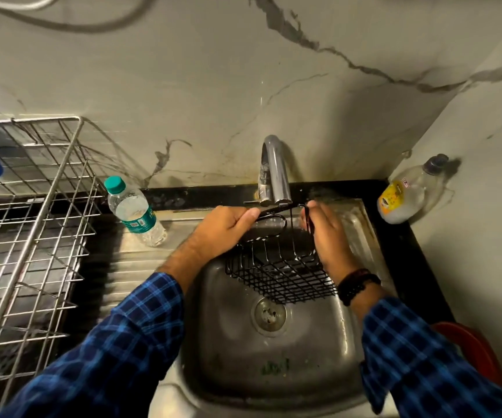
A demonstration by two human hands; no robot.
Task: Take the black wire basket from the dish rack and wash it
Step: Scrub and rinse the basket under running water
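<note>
Basket [279, 274] first: I see the black wire basket held over the steel sink [228, 342], just below the grey tap [275, 173], and clear of the dish rack [32, 224] on the left. Its mesh tray tilts, with the near edge dropped toward the drain [270, 315] and the far edge raised toward the tap. Its long axis runs left to right across the basin, roughly parallel to the back wall. Two black hook arms rise from the far side and reach up to the spout.

My left hand [225, 229] grips the left hook arm, fingers curled shut around the wire with the thumb lying along it. My right hand [326, 236] closes on the right hook arm, fingers wrapped over the wire and pressing against the basket's right side; a dark beaded band sits on that wrist. I cannot tell whether water is running.

On the sink's ledge beside the rack stands a water bottle [136, 212] with a green cap. In the right corner a clear bottle [406, 194] with a yellow label leans against the wall. A red rim [469, 351] shows at the lower right, beside my sleeve.
</note>
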